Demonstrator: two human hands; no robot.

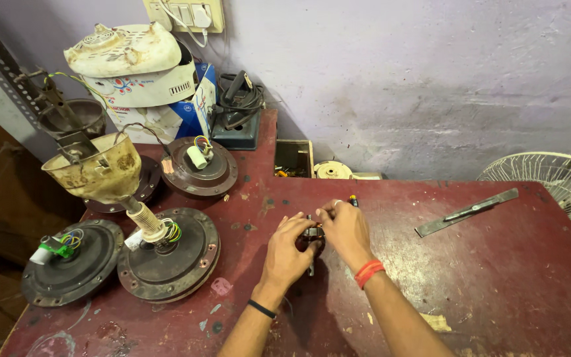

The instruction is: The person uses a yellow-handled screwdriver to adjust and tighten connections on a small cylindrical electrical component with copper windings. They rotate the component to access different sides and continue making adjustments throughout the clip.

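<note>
On the worn red workbench (470, 277), my left hand (288, 250) and my right hand (343, 228) close together around a small dark metal part (312, 235). Most of that part is hidden by my fingers. A thin tool with a dark tip (353, 199) sticks out past my right hand's fingers; the hand seems to grip it. A black band is on my left wrist and an orange-red band on my right wrist.
Ceiling fan motors (170, 254) (71, 261) (201, 165) lie at the left, one with a dirty cream cup (97, 165) on its rod. Boxes and a white cover (133, 73) are stacked behind. A flat metal strip (467, 211) and a fan guard (556, 182) are at the right.
</note>
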